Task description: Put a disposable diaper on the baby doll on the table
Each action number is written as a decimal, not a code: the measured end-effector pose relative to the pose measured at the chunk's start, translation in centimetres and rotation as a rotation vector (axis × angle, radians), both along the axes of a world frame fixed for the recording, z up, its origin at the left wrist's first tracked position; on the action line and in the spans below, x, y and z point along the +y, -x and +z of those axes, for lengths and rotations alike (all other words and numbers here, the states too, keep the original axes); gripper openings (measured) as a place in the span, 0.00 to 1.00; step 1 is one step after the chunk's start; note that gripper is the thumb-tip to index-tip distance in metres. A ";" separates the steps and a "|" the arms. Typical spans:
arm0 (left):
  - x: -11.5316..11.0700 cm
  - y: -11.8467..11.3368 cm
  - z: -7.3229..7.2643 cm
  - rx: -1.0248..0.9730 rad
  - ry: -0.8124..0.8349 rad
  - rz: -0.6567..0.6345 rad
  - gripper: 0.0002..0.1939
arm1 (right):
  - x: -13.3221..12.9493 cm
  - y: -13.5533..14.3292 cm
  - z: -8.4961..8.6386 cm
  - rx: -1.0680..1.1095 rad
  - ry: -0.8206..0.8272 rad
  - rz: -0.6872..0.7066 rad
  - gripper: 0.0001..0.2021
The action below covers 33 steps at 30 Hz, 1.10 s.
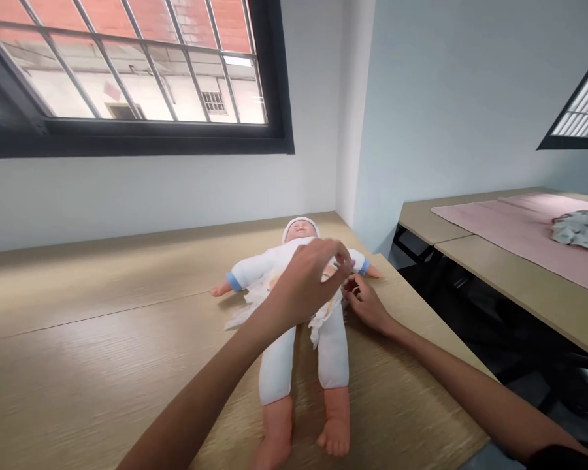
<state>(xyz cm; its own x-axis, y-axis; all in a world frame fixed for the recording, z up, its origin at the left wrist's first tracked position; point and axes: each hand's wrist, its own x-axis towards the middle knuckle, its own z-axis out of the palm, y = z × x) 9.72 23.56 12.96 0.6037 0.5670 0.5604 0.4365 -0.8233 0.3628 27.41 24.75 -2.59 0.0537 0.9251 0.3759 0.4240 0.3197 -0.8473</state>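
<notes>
A doll (283, 258) lies on its back on a wooden table (102, 372), head toward the wall and bare feet toward the camera, its arms spread wide and its legs apart. It wears a white suit with blue cuffs (234, 281) and a white cap (301, 220). A white, crumpled diaper (329, 312) with a touch of orange sits about its waist, one side fanned out below the arm at left, a ragged end lying over the thigh at right.

The person's left hand (318, 274) arches over the doll's middle, thumb and fingertips curled close with a narrow gap; whether anything is pinched between them cannot be told. The right hand (365, 303) rests low at the doll's side, just beside the diaper's edge and below the doll's outstretched hand, its fingers bent inward; whether they grip the edge cannot be told. Both forearms are bare, with a dark sleeve (561, 457) at the lower right corner.

Behind the table, a barred window (166, 137) in a dark frame looks out on a pale building and a red surface above it. To the right, past a dark gap, a second table (534, 287) carries a pink cloth (500, 225) with a rumpled patterned fabric (583, 230) on top, beneath another window (585, 98) in the pale wall (436, 98).
</notes>
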 end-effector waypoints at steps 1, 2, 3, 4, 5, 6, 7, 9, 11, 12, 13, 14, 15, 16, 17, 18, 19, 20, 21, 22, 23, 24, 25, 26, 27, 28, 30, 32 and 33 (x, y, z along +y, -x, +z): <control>0.8 -0.3 -1.2 0.143 -0.011 -0.012 0.09 | 0.0 -0.2 0.3 -0.020 -0.013 0.010 0.04; 1.6 -0.5 -2.6 0.254 -0.041 -0.016 0.10 | 0.0 -0.5 0.7 -0.051 -0.020 0.043 0.04; 2.4 -0.6 -3.9 0.342 -0.072 -0.024 0.09 | 0.0 -0.8 1.0 -0.089 -0.015 0.109 0.05; 3.1 -0.6 -5.1 0.412 -0.094 -0.028 0.10 | 0.0 -1.0 1.3 -0.131 0.004 0.207 0.05; 3.8 -0.6 -6.1 0.460 -0.112 -0.027 0.10 | -0.1 -1.2 1.6 -0.169 0.035 0.321 0.05; 4.2 -0.5 -6.8 0.492 -0.126 -0.023 0.11 | -0.1 -1.4 1.7 -0.201 0.068 0.432 0.07; 4.5 -0.4 -7.2 0.513 -0.139 -0.020 0.11 | -0.1 -1.5 1.8 -0.228 0.088 0.519 0.11; 4.8 -0.3 -7.5 0.534 -0.167 -0.013 0.12 | 0.0 -1.6 1.6 -0.275 0.061 0.595 0.19; 4.7 -0.3 -7.3 0.542 -0.187 -0.014 0.13 | 0.4 -1.7 1.2 -0.329 -0.006 0.597 0.19; 4.7 -0.2 -7.3 0.541 -0.192 -0.015 0.13 | 0.6 -1.8 0.9 -0.357 -0.033 0.593 0.17; 4.6 -0.2 -7.2 0.537 -0.193 -0.017 0.13 | 0.8 -2.0 0.5 -0.380 -0.050 0.585 0.13; 4.6 -0.2 -7.2 0.533 -0.191 -0.020 0.13 | 1.1 -2.2 0.2 -0.396 -0.059 0.573 0.09; 4.6 -0.2 -7.2 0.531 -0.186 -0.022 0.12 | 1.3 -2.4 -0.1 -0.404 -0.067 0.556 0.07; 4.6 -0.2 -7.2 0.531 -0.180 -0.022 0.12 | 1.6 -2.7 -0.3 -0.403 -0.077 0.527 0.07; 4.6 -0.2 -7.2 0.532 -0.174 -0.019 0.12 | 1.8 -3.1 -0.5 -0.393 -0.089 0.485 0.09; 4.6 -0.2 -7.1 0.536 -0.168 -0.017 0.12 | 2.0 -3.4 -0.5 -0.377 -0.106 0.427 0.10; 4.5 -0.2 -7.1 0.539 -0.163 -0.015 0.12 | 2.1 -3.7 -0.5 -0.358 -0.128 0.358 0.10; 4.5 -0.2 -7.0 0.539 -0.160 -0.013 0.12 | 2.2 -3.9 -0.3 -0.339 -0.153 0.284 0.09; 4.4 -0.2 -6.9 0.538 -0.157 -0.013 0.12 | 2.3 -4.1 0.0 -0.323 -0.180 0.213 0.08; 4.4 -0.2 -6.8 0.535 -0.153 -0.013 0.12 | 2.3 -4.3 0.3 -0.313 -0.207 0.150 0.08; 4.3 -0.2 -6.7 0.533 -0.147 -0.014 0.13 | 2.3 -4.4 0.6 -0.310 -0.235 0.101 0.08; 4.3 -0.2 -6.7 0.529 -0.140 -0.016 0.12 | 2.2 -4.4 0.9 -0.315 -0.264 0.066 0.08; 4.2 -0.2 -6.6 0.524 -0.134 -0.018 0.12 | 2.1 -4.3 1.1 -0.328 -0.292 0.044 0.08; 4.2 -0.1 -6.5 0.517 -0.130 -0.020 0.12 | 1.9 -4.3 1.3 -0.345 -0.324 0.029 0.09; 4.2 -0.1 -6.5 0.508 -0.128 -0.023 0.11 | 1.7 -4.2 1.4 -0.363 -0.358 0.019 0.10; 4.2 0.0 -6.5 0.498 -0.126 -0.025 0.11 | 1.5 -4.1 1.5 -0.380 -0.393 0.007 0.10; 4.2 0.0 -6.4 0.473 -0.109 -0.024 0.10 | 1.1 -4.0 1.5 -0.410 -0.449 -0.017 0.11; 4.2 0.0 -6.5 0.444 -0.079 -0.017 0.10 | 0.8 -3.8 1.4 -0.438 -0.475 -0.039 0.12; 4.2 0.0 -6.5 0.428 -0.061 -0.004 0.11 | 0.6 -3.8 1.4 -0.454 -0.477 -0.052 0.12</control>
